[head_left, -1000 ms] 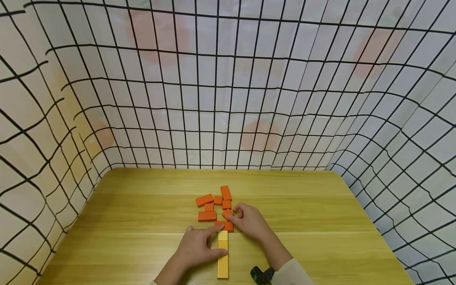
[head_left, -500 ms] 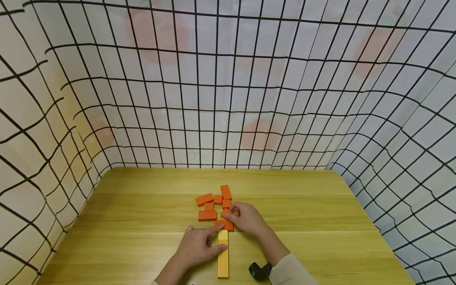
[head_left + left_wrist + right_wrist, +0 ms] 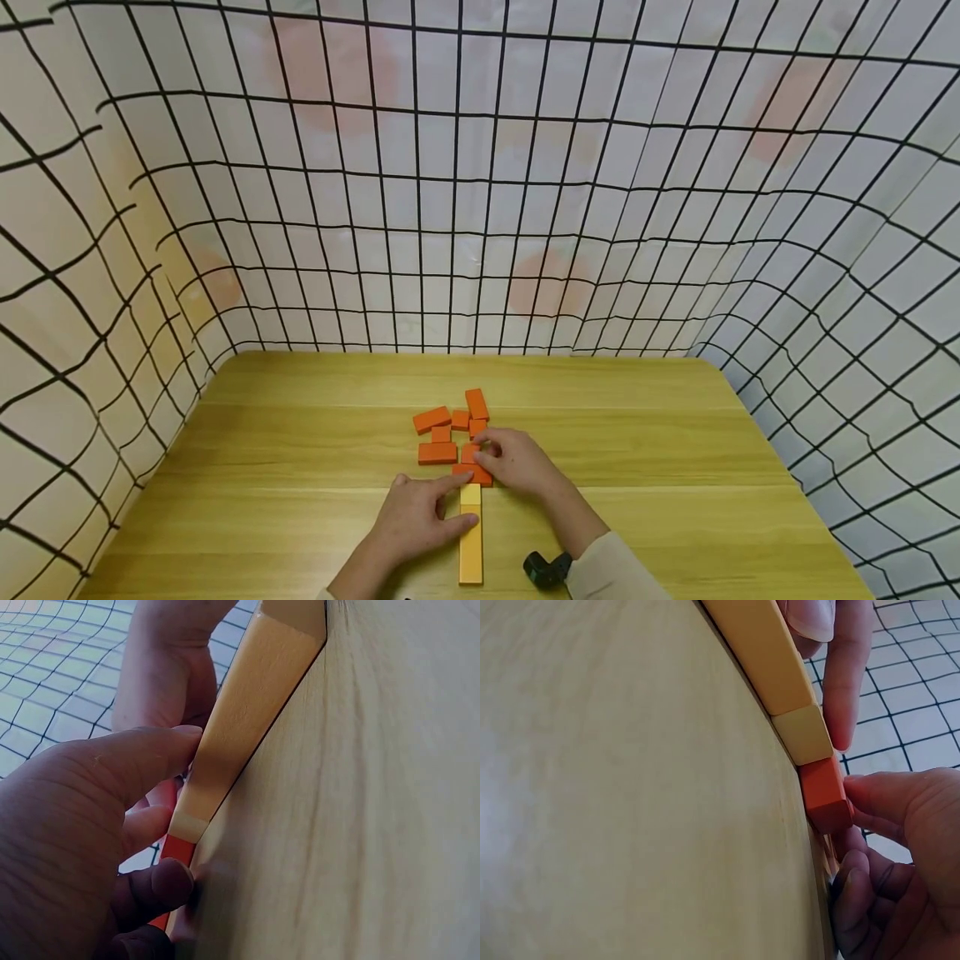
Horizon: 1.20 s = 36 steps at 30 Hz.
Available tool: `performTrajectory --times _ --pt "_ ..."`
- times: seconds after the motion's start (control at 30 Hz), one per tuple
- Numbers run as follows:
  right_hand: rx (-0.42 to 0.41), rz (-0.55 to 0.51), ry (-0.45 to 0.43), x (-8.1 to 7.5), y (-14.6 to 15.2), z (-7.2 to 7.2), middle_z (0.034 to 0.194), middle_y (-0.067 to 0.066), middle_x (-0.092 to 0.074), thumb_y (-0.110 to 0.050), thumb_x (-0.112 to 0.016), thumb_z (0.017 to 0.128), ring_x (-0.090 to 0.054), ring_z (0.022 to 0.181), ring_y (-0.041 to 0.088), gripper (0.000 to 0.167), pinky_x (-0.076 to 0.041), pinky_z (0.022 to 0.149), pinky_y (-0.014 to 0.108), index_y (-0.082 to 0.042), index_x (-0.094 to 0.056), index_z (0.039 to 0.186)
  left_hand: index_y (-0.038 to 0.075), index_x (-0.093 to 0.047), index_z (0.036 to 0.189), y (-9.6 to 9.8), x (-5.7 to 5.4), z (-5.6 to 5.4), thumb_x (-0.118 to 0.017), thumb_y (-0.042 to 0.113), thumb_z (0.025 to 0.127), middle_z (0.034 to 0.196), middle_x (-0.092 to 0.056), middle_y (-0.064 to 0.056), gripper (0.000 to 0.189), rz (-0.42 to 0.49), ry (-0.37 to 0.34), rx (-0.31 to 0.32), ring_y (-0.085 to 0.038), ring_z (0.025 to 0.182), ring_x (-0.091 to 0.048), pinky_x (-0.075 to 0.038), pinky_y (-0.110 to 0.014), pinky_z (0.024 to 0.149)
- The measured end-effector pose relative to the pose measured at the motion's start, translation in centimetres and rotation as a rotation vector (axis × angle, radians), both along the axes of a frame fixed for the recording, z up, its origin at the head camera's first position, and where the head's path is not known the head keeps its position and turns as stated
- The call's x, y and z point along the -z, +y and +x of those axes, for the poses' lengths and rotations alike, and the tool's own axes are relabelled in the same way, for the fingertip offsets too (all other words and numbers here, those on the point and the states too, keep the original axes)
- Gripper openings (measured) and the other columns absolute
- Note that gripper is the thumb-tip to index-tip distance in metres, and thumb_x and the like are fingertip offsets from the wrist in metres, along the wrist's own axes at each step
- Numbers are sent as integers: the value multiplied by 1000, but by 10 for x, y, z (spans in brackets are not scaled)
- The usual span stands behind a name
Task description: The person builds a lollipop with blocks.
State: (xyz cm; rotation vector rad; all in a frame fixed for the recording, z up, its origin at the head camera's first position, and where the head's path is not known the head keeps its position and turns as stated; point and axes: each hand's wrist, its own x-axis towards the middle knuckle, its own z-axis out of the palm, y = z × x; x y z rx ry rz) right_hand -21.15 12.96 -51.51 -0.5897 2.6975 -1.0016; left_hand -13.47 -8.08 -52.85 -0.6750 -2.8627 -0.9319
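My left hand (image 3: 412, 517) rests at a row of blocks, its index fingertip on a long orange block (image 3: 482, 480) and its thumb on a long yellow block (image 3: 471, 554). Between those two lies a small pale-yellow block (image 3: 470, 495). Just beyond the long orange block, my right hand (image 3: 525, 462) pinches a small orange block (image 3: 468, 455) between thumb and fingers; that block is partly covered by the fingers. In the right wrist view, the right thumb lies close to the long orange block (image 3: 826, 796), and the small one is hidden.
Several other orange blocks lie beyond the hands, among them a long block (image 3: 437, 453) at the left and a tilted one (image 3: 476, 404) farthest away. A black wrist device (image 3: 546, 570) sits by the right sleeve. Black wire mesh (image 3: 480, 233) surrounds the wooden table (image 3: 637, 433).
The right hand has shifted slightly left with the small orange block, which has turned from a slant to square against the long orange block. The left thumb has slid a little up the yellow block.
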Motion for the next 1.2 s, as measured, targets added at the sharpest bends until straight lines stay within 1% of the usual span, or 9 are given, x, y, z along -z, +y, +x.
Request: performTrajectory --times 0.2,0.5,0.63,0.9,1.2 --pt "-28 17 16 0 -3 -1 78 -9 -59 -31 -63 102 -50 65 7 23 -43 62 27 -19 -72 120 32 -68 136 -1 2 -1 -72 60 86 51 -37 21 57 -16 -12 -2 2 47 -32 -24 -28 69" --pt "-59 26 35 0 -5 -3 76 -9 -57 -32 -63 102 -47 63 6 24 -41 61 26 -18 -72 119 30 -69 134 1 3 -1 -73 60 86 51 -37 21 57 -9 4 -4 3 48 -33 -24 -28 69" --pt "-62 34 37 1 -6 -4 75 -9 -57 -33 -63 102 -47 62 6 25 -40 60 25 -19 -71 120 30 -69 134 0 2 -2 -73 60 86 52 -37 21 57 -9 5 -5 3 48 -33 -24 -28 69" --pt "-57 82 39 1 -9 -5 78 -10 -56 -36 -62 102 -48 66 6 28 -41 64 27 -21 -71 123 31 -69 134 -1 1 -2 -73 61 85 52 -38 21 58 1 -4 -7 3 49 -33 -22 -28 68" --pt "-52 97 33 -1 -11 -4 78 -10 -56 -37 -62 102 -49 67 7 27 -41 65 27 -22 -71 123 30 -69 134 -1 1 -2 -73 60 86 52 -39 21 57 0 -6 -6 3 49 -34 -23 -28 68"
